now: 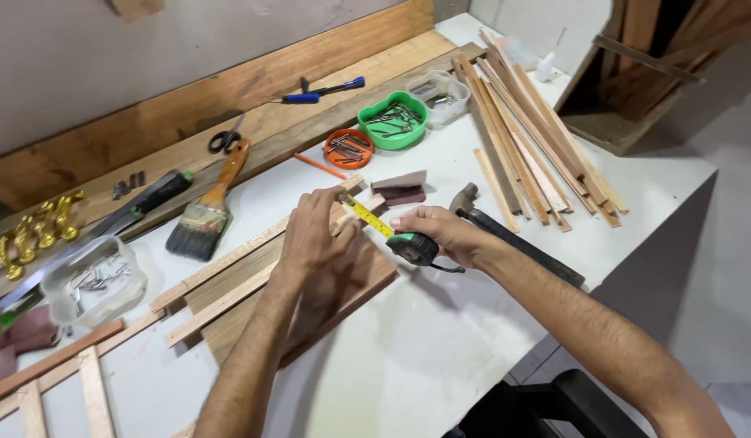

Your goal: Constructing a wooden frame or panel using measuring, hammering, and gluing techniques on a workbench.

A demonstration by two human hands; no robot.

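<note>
My left hand [317,237] pinches the free end of a yellow tape blade [367,217] with thumb and forefinger, resting over a flat wooden board [355,285] and thin wooden strips [221,264] on the white table [440,341]. My right hand [444,232] grips the black and green tape measure case [416,247] just to the right. The short length of tape runs between both hands, across the board's far end.
A hammer [505,235] lies right of my right hand. A bundle of wood slats [529,134] lies at the back right. Green [394,122], orange [348,148] and clear bowls of nails, a paintbrush [205,211], scissors [225,139], gold handles [35,231] and a wooden frame [59,381] surround.
</note>
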